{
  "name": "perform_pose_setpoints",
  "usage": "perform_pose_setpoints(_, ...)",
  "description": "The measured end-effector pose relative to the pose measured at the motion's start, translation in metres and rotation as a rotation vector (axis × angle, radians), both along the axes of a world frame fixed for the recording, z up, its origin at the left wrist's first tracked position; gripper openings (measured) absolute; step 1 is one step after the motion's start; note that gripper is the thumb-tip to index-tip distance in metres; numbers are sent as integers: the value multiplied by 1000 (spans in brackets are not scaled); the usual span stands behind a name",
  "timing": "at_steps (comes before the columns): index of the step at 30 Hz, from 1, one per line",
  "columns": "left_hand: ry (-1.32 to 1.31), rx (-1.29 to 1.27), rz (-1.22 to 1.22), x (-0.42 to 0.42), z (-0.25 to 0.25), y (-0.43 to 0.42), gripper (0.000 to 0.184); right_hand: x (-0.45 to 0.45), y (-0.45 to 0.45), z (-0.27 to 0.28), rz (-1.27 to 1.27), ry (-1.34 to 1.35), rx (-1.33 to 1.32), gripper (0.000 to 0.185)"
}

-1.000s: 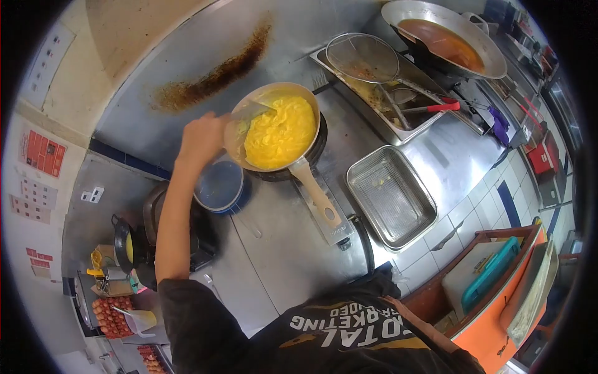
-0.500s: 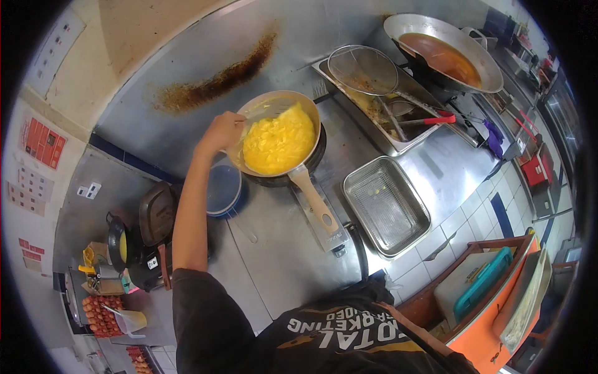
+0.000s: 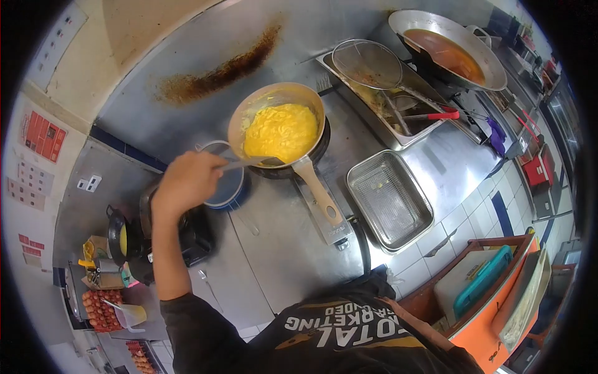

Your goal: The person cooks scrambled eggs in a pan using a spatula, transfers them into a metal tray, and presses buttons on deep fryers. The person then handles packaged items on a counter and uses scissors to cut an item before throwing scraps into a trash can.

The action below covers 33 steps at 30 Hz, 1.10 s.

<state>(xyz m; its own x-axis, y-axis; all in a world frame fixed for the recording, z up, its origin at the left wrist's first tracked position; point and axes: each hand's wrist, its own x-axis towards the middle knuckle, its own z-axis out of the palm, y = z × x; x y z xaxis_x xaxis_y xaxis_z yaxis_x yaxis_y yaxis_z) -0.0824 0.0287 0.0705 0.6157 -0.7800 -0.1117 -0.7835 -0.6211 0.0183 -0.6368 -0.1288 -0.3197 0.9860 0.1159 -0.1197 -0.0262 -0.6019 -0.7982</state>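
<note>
My left hand (image 3: 190, 184) is closed round the handle of a spatula (image 3: 244, 163). Its far end reaches over the near rim of a beige frying pan (image 3: 249, 103), at the edge of the egg. Soft yellow scrambled egg (image 3: 281, 131) covers much of the pan's floor. The pan rests on a burner, and its beige handle (image 3: 317, 193) points toward my body with no hand on it. Below my left hand, partly covered by it, is a blue-rimmed strainer or bowl (image 3: 233, 187). My right hand is out of view.
A wire-mesh tray (image 3: 389, 202) lies right of the pan. Behind it, a metal tray (image 3: 405, 140) holds a round strainer (image 3: 367, 64) and red-handled tongs (image 3: 436, 116). A wok of brown liquid (image 3: 451, 56) stands at the back right. Eggs (image 3: 99, 311) are stacked lower left.
My left hand has moved from the pan's far left side back toward my body. The spatula, earlier across the egg, now lies over the near rim. The egg looks flatter.
</note>
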Motion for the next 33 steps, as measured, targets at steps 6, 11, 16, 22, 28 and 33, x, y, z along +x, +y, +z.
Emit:
perform_pose_setpoints(6, -168, -70, 16, 24, -99, -15, 29, 2, -83, 32, -269, 1010, 961, 86)
perform_pose_setpoints(11, -265, -197, 38, 41, -140, -57, 26, 86, -73, 2, -632, 881, 77, 86)
perform_pose_setpoints(16, -236, -391, 27, 76, -147, -69, 28, 103, -16, -213, -515, 896, -187, 51)
perform_pose_setpoints(22, -26, -259, -38, 49, -51, -29, 30, 131, 7, -222, -635, 1117, -354, 43)
perform_pose_setpoints(28, 159, -25, 61, -10, -4, -19, 28, 98, -26, -161, -417, 772, -264, 49)
perform_pose_setpoints(33, -241, -157, -81, 8, -89, -39, 24, 77, -37, -176, -1028, 584, -1, 57)
